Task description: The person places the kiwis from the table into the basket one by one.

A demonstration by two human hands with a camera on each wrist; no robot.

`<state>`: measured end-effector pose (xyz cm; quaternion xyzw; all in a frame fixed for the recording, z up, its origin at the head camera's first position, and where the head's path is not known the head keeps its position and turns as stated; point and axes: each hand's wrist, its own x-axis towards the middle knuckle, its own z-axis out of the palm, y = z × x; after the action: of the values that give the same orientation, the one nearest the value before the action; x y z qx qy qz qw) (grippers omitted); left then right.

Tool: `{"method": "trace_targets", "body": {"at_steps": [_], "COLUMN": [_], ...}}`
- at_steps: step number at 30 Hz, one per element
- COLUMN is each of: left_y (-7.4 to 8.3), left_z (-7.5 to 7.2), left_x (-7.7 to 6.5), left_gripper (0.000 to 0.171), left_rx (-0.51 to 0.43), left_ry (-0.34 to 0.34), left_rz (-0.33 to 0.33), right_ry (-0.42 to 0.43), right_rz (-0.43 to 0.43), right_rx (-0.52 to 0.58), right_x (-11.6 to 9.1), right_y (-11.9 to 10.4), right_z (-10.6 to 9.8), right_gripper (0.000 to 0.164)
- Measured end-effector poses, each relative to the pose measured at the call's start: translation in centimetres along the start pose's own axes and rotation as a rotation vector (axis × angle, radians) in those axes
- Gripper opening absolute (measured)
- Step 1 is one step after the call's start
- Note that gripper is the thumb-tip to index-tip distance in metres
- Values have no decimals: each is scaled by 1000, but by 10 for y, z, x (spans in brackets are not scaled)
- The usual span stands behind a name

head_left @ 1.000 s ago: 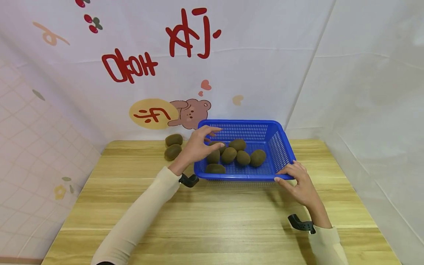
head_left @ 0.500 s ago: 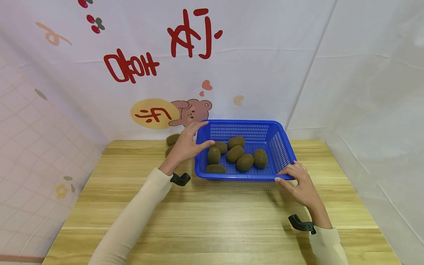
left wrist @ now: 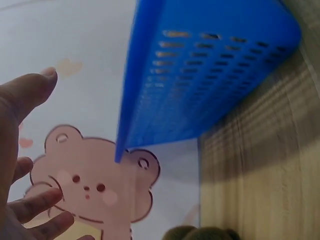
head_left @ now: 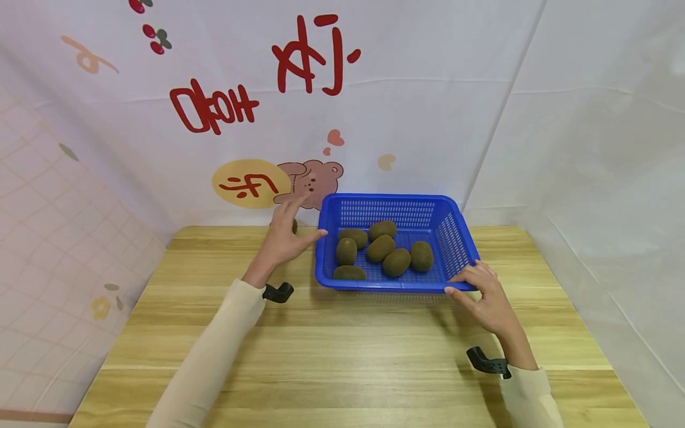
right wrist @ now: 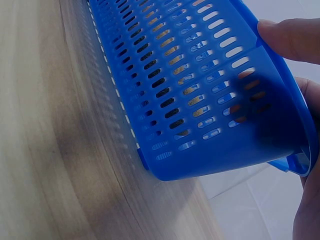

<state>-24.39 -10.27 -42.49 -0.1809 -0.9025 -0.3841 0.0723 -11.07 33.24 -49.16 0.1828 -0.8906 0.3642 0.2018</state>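
A blue plastic basket [head_left: 396, 286] with slotted walls stands on the wooden table, holding several brown kiwis [head_left: 380, 248]. With thumb and fingers my right hand [head_left: 486, 302] grips its near right corner; the right wrist view shows the thumb on the blue rim [right wrist: 280, 65]. Just left of the basket, my left hand [head_left: 279, 241] hovers with spread, slightly bent fingers and nothing in them. Behind that hand a kiwi [head_left: 294, 226] on the table is mostly hidden. Brown kiwi tops [left wrist: 200, 234] also show at the bottom of the left wrist view.
A white printed cloth [head_left: 428, 119] rises behind the table and along its sides. The basket stands close to the table's back edge. Bare wood [head_left: 364, 356] lies in front of the basket, between the forearms.
My left hand has moved left, from over the basket to outside it, now covering much of the kiwis on the table. Some kiwis in the basket shifted right. My right hand stays on the corner.
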Motion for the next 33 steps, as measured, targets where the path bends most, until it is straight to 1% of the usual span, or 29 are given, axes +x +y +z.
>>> {"method": "trace_targets", "body": {"at_steps": [3,5,10,16,21,27,33], "left_y": [-9,-15,-30,-49,-63,-76,-87], "left_z": [0,-1,-1,0,1,6,12], "left_x": [-3,-5,-11,-20,-27,-33,-38], "left_gripper": [94,95,99,104,106,109,109], "left_rx": [1,1,11,1,-38,-77,-122], "left_ry": [24,32,43,58,63,57,74], "left_rz": [-4,-19,-90,-154,-194,-268,-296], "right_ry": [-1,0,2,0,-9,-6,5], "right_rz": [2,7,9,-1,5,1,-9], "right_rx": [0,0,-2,-5,-11,-8,0], "right_x": [0,0,0,1,0,-1,-1], "right_y": [1,0,0,0,2,2,3], "right_z": [0,1,0,0,-1,-1,0], "right_gripper": [20,23,24,21,22,22,24]}}
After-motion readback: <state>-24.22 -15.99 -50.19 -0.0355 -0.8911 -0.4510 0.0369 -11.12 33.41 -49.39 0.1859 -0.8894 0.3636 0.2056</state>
